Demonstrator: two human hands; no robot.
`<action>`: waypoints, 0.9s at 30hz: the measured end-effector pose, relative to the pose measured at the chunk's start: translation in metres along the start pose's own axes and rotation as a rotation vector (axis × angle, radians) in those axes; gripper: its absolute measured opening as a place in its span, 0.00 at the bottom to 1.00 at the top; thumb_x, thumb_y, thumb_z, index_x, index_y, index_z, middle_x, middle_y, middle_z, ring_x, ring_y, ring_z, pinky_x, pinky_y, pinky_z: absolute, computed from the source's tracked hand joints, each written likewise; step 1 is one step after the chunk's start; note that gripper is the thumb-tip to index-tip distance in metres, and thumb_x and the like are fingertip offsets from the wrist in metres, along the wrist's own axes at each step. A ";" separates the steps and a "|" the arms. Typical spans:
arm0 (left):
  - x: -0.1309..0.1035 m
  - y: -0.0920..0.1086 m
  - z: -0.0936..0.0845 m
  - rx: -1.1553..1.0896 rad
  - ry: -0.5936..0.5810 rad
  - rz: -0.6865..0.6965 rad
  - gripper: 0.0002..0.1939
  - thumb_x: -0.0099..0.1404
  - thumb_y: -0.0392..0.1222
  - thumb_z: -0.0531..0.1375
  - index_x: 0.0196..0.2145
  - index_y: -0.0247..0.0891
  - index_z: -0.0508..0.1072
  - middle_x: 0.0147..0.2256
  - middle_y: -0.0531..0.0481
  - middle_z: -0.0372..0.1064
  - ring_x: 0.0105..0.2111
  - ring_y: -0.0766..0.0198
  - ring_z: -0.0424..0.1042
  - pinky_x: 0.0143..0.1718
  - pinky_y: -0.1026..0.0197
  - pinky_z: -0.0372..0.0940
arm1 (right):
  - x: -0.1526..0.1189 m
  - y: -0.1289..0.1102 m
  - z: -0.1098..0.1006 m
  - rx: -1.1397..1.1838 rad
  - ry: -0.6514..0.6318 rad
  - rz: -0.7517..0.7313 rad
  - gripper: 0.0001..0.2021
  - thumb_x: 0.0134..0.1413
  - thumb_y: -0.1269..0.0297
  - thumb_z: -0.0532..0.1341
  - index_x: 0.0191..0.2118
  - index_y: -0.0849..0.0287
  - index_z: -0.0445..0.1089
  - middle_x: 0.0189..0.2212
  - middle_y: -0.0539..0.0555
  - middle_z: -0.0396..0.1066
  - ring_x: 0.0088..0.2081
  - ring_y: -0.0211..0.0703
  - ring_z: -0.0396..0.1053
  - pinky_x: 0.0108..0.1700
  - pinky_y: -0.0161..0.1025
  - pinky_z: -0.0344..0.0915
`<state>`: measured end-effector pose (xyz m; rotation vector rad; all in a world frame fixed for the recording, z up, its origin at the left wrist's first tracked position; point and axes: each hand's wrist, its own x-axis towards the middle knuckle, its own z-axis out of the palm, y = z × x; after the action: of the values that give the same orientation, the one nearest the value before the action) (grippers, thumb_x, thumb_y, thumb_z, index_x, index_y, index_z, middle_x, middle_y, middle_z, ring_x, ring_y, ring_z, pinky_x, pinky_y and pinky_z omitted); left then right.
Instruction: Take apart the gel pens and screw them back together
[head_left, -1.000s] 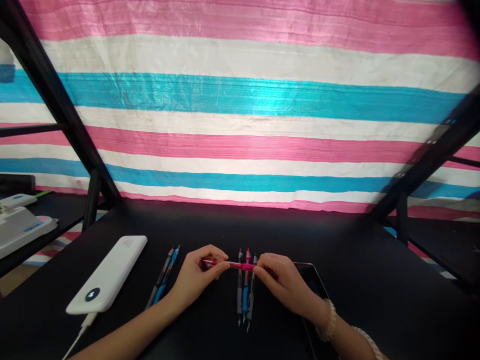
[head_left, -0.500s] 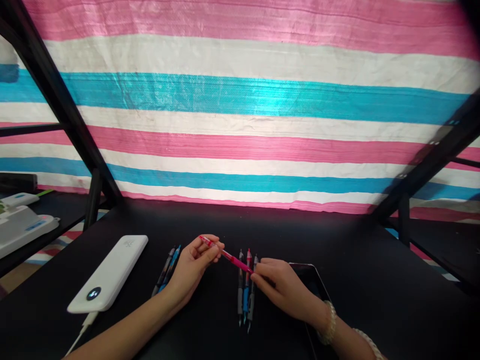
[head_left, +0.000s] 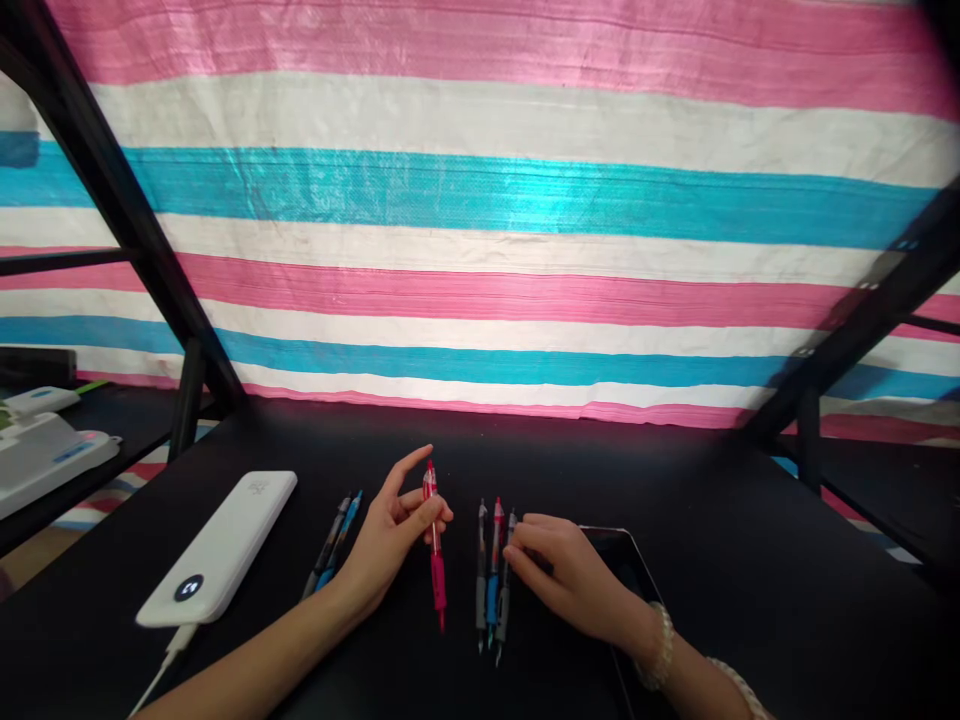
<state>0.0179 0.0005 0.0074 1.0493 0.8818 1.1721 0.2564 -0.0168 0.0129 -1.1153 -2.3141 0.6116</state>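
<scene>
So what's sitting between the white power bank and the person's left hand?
The head view shows a dark pen, nearer the power bank, and a blue pen, nearer the left hand.

Your black table (head_left: 600,455) carries a white power bank (head_left: 229,540) on your left, cable (head_left: 177,643) plugged in. Beside it lie a dark pen (head_left: 327,545) and a blue pen (head_left: 346,532); nearer your middle, three more pens (head_left: 493,595) — side by side — then a partly hidden tablet (head_left: 622,553).
</scene>
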 end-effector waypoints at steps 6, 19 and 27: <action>0.002 -0.002 -0.002 0.000 0.011 0.019 0.28 0.61 0.48 0.69 0.54 0.41 0.65 0.27 0.52 0.74 0.26 0.66 0.69 0.27 0.66 0.59 | -0.001 0.000 0.000 -0.002 -0.008 -0.002 0.16 0.67 0.68 0.55 0.25 0.58 0.58 0.24 0.46 0.59 0.27 0.37 0.59 0.30 0.34 0.54; 0.003 -0.004 -0.004 0.013 -0.008 0.006 0.29 0.62 0.46 0.68 0.56 0.44 0.63 0.29 0.53 0.74 0.27 0.66 0.70 0.27 0.67 0.59 | -0.001 0.000 0.000 -0.017 -0.016 -0.006 0.15 0.67 0.68 0.55 0.26 0.58 0.60 0.24 0.46 0.59 0.27 0.37 0.60 0.30 0.34 0.54; 0.004 -0.007 -0.007 0.035 0.018 0.045 0.23 0.60 0.46 0.70 0.48 0.42 0.65 0.27 0.54 0.74 0.27 0.65 0.72 0.26 0.68 0.58 | -0.001 0.002 0.001 -0.048 -0.023 -0.003 0.15 0.67 0.68 0.55 0.26 0.57 0.61 0.24 0.47 0.60 0.27 0.37 0.60 0.30 0.34 0.54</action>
<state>0.0144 0.0049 -0.0016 1.0933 0.8997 1.2085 0.2575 -0.0166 0.0107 -1.1320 -2.3608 0.5732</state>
